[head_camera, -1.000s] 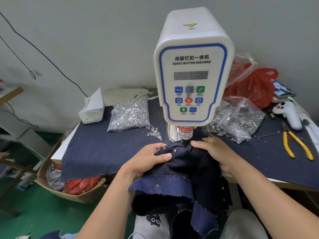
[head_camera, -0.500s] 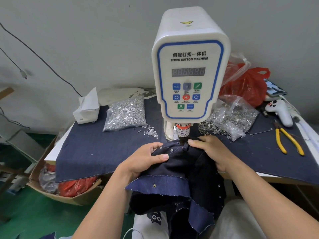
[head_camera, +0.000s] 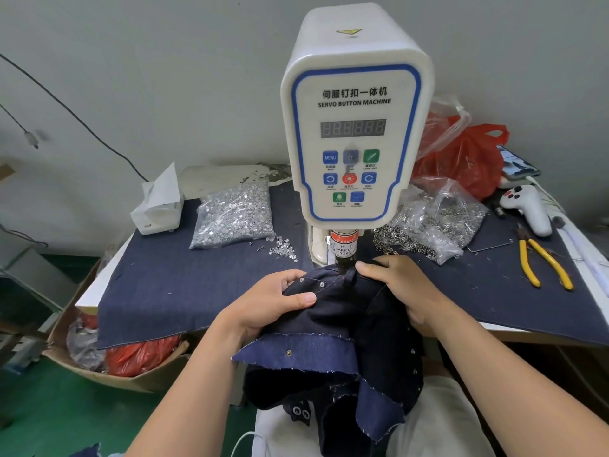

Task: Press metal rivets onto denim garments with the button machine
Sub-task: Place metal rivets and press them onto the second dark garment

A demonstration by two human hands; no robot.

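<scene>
While both hands grip, frayed dark denim (head_camera: 342, 311) (rivet-studded) bunches under press.

White button machine (head_camera: 354, 120) upright on table, blue-edged control panel facing front, display dark. Dark denim (head_camera: 342, 324) bunched under its press head, raw edges hanging off the table, several small metal rivets (head_camera: 321, 284) already set.

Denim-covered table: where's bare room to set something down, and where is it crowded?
Largest free patch: the table cover in front of the bag of silver studs, left of the left hand. A smaller strip lies between the right hand and the yellow pliers. Crowded: right of the button machine, with the eyelet bag, red bag and white controller.
</scene>
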